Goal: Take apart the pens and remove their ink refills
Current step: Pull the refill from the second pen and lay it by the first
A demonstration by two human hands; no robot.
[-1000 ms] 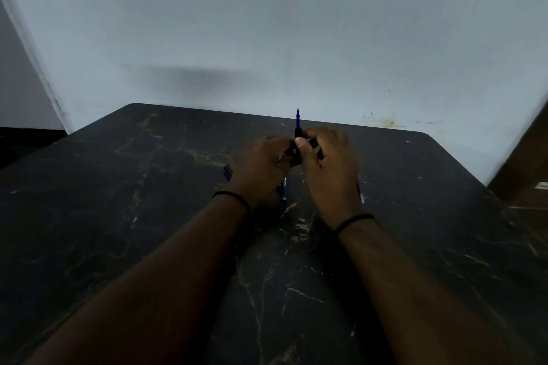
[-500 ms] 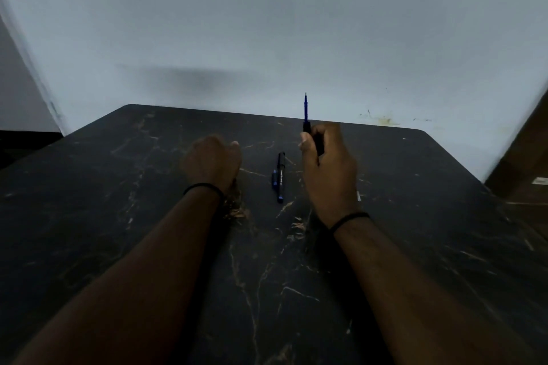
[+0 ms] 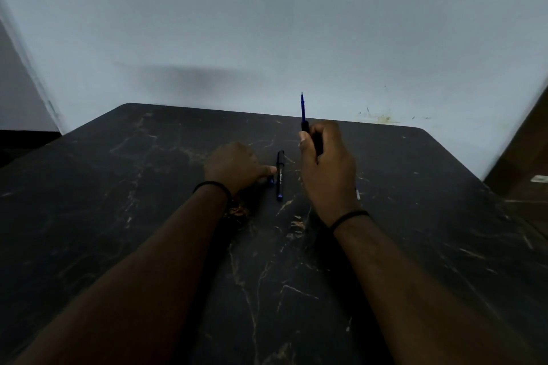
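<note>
My right hand (image 3: 326, 169) is closed around a black pen barrel (image 3: 315, 142), held upright over the table. A thin blue ink refill (image 3: 302, 108) sticks up out of the barrel's top. A second black pen (image 3: 280, 175) with a cap and a blue end lies on the table between my hands, pointing away from me. My left hand (image 3: 237, 167) rests knuckles-up on the table, one fingertip against this pen's left side. A small blue piece (image 3: 271, 181) lies just under those fingers. The palm side of my left hand is hidden.
The table (image 3: 118, 231) is dark marble-patterned stone, with its far edge against a pale wall (image 3: 267, 24). A small white-tipped part (image 3: 358, 194) shows on the table just right of my right hand. Brown furniture (image 3: 527, 163) stands at the right.
My hands have separated. The right hand rose with the barrel, exposing more of the blue refill. The left hand went left, then came back right to touch the lying pen.
</note>
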